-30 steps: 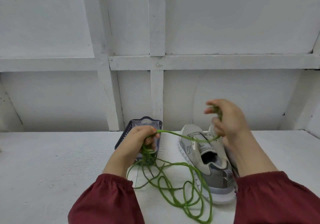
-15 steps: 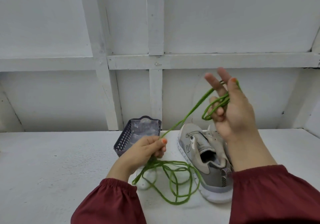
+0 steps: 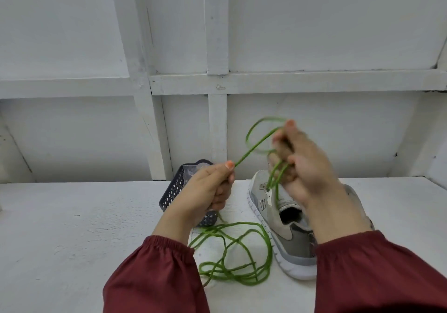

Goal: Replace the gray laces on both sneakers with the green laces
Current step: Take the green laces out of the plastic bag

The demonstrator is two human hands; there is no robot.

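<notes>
The left hand (image 3: 208, 191) pinches the green lace (image 3: 246, 280), drawn taut toward two o'clock. There the blurred right hand (image 3: 304, 167) curls round several coils above the gray sneaker (image 3: 285, 230). The slack heaped at six o'clock could knot if it is pulled fast. A dark basket (image 3: 174, 189) crowds in at nine o'clock, but the white table (image 3: 72, 228) lies open beyond it.
</notes>
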